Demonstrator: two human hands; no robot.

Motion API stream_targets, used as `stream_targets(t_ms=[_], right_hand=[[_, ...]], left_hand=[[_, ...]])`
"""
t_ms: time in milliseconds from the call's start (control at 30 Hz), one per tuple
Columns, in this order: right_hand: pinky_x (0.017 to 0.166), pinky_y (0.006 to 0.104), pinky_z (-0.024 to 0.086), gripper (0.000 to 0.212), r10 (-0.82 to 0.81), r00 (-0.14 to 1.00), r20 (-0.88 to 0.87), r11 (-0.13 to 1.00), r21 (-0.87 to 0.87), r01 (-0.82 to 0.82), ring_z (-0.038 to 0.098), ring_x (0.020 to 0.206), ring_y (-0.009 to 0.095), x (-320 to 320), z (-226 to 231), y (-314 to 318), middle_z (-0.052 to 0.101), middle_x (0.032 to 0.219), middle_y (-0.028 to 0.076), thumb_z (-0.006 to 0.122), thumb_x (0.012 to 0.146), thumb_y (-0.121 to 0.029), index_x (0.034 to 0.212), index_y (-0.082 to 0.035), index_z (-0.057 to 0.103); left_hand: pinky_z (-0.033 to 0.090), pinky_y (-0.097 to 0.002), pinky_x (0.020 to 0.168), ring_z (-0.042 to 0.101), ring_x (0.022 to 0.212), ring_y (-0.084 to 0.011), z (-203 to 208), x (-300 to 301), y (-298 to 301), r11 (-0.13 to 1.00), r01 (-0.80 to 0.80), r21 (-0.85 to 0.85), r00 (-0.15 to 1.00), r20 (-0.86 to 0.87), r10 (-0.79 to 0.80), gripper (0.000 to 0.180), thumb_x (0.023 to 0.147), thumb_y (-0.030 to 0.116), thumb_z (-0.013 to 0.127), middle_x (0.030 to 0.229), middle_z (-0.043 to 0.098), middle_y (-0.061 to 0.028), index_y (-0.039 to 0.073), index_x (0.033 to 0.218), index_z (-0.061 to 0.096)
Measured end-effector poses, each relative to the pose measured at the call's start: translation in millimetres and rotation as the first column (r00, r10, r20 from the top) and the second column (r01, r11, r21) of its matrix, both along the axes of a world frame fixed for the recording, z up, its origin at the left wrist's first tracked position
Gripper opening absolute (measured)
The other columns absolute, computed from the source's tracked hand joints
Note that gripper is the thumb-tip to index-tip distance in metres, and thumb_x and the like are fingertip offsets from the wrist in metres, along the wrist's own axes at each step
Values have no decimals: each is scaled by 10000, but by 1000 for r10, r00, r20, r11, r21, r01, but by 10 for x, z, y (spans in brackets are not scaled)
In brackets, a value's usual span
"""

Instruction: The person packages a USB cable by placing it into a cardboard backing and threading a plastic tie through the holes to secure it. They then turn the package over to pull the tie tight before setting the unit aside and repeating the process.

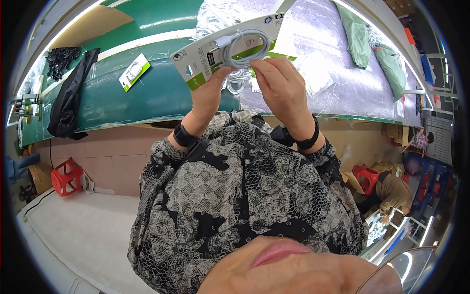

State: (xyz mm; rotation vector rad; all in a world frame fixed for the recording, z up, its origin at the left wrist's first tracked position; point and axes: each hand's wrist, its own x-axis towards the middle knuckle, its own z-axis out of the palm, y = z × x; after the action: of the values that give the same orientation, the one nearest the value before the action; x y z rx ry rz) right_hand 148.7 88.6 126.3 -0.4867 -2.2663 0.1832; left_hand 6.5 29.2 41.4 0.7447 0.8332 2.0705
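We list: one worktop (169, 81), green at left, greyish-purple at right; bright strip lights (73, 23) along both sides; two red plastic stools (67, 177), left and right; pinkish tiled floor (120, 159); wire-mesh panel (439, 139), far right.

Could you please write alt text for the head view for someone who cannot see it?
A person's left hand holds a white-and-green card with a coiled white cable, the right hand at the coil's lower edge. Another carded cable lies to the left on a green worktop.

cable card (227, 47): above table (166, 93) | second card (134, 72): on table, left
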Motion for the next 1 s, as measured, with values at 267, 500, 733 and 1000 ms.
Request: stream_targets(t_ms=[267,500,733,1000], right_hand=[[605,318,489,249,-5,1000,6,1000,-7,5,585,728,226,4,-22,-3,585,818,74,646,693,28,934,-31,621],[601,299,489,221,-31,997,-68,977,-214,16,613,719,223,28,-18,-42,611,835,92,681,717,28,930,-16,641],[664,292,504,261,-67,989,-134,955,-295,25,649,823,242,71,-86,-64,640,933,123,695,703,27,955,4,632],[685,286,500,233,-6,988,-157,977,-210,-27,643,811,239,22,-195,-20,634,972,140,680,734,28,959,21,620]], left_hand=[[503,-255,723,613,869,-139,-84,-5,-22,997,-80,4,986,-146,79,248,825,-7,642,955,638,-66,-14,1064,574],[529,-293,769,638,926,-236,150,-118,-2,923,-142,357,628,-689,363,274,754,4,688,999,626,-116,-1,1015,605],[535,-321,798,633,968,-292,265,-118,-78,900,-128,418,488,-763,424,278,701,10,697,1012,615,-134,16,972,630],[543,-332,785,634,943,-280,187,-105,-59,932,-136,337,427,-829,362,254,743,12,660,1029,608,-130,23,994,622]])
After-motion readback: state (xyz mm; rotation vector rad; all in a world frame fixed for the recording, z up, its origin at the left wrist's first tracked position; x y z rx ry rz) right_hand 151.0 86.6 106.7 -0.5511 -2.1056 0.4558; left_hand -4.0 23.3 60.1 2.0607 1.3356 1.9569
